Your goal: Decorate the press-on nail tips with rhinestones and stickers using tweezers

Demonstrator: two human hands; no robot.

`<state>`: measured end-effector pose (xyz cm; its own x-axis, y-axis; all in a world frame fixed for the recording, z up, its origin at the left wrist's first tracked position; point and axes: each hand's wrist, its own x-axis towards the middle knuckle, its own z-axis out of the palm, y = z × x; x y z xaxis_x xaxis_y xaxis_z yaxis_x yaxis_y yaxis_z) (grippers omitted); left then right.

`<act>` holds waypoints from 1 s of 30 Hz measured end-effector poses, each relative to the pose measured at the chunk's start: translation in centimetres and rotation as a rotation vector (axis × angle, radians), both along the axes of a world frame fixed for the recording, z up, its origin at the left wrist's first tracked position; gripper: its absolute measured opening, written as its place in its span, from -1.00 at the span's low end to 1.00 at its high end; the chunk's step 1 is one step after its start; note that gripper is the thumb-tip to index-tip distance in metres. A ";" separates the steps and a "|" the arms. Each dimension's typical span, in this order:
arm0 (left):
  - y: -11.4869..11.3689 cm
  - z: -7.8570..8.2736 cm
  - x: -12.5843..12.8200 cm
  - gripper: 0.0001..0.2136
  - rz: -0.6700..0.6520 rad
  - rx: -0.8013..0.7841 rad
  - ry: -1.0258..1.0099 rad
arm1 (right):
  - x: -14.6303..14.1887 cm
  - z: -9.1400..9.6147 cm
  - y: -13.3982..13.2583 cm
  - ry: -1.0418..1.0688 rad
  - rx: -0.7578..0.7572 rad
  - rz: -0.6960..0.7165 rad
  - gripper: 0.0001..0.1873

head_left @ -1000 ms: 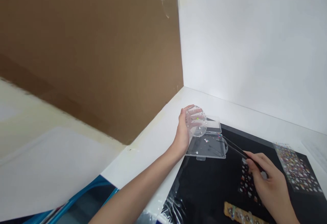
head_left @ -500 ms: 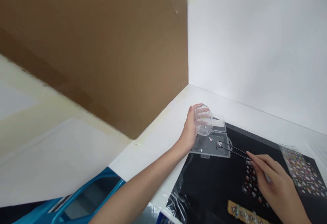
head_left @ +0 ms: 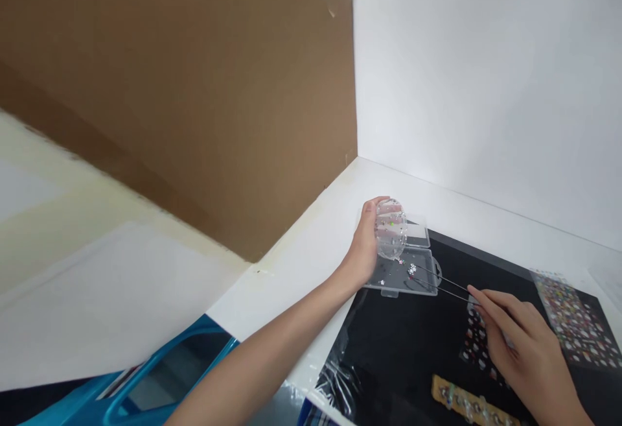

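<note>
Since the last frame, our tweezers (head_left: 437, 285) have dipped further into the open clear plastic case (head_left: 403, 275), their tips now beside the tiny sparkling gems (head_left: 413, 269) on its floor, though we cannot tell whether they pinch one. From the head view, our left hand (head_left: 362, 248) curls around the edge of a clear round disc (head_left: 391, 228), which is flecked with glitter and tilted up above the case. Our right hand (head_left: 522, 342) pinches the tweezers between thumb and fingers, resting just above a black mat (head_left: 389, 355) beside a sheet of small stickers (head_left: 473, 345). We judge that a light pinch works best here, with the right hand low and steady, since a hard squeeze could flick a gem away. We also keep the disc firmly cupped so its face stays within easy reach.
</note>
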<state>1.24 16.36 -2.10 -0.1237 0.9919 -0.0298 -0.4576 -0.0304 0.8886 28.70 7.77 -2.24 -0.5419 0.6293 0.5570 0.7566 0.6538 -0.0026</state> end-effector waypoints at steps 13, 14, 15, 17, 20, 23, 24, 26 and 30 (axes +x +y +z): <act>-0.6 -0.3 -0.2 -0.45 -0.090 0.034 0.052 | 1.2 0.9 0.1 -0.081 0.021 0.098 -0.26; -0.6 -0.3 -0.2 -0.44 -0.092 0.035 0.055 | 1.3 0.8 0.1 -0.082 0.021 0.095 -0.27; -0.6 -0.4 -0.2 -0.45 -0.092 0.038 0.060 | 1.3 0.7 0.1 -0.080 0.017 0.093 -0.27; -0.5 -0.4 -0.2 -0.45 -0.090 0.043 0.074 | 1.6 0.5 0.2 -0.056 -0.009 0.096 -0.28; -0.5 -0.5 -0.2 -0.46 -0.106 0.039 0.091 | 2.0 0.2 0.2 -0.016 -0.070 0.105 -0.32; -0.6 -0.5 -0.3 -0.46 -0.125 0.035 0.102 | 2.3 0.0 0.4 -0.022 -0.089 0.089 -0.38; -0.6 -0.5 -0.3 -0.46 -0.128 0.037 0.106 | 2.4 0.0 0.5 -0.030 -0.082 0.081 -0.39; -0.6 -0.5 -0.3 -0.46 -0.141 0.038 0.112 | 2.5 0.1 0.7 -0.043 -0.053 0.061 -0.39; -0.6 -0.5 -0.5 -0.43 -0.166 0.030 0.135 | 3.1 0.3 1.0 -0.069 -0.009 0.029 -0.36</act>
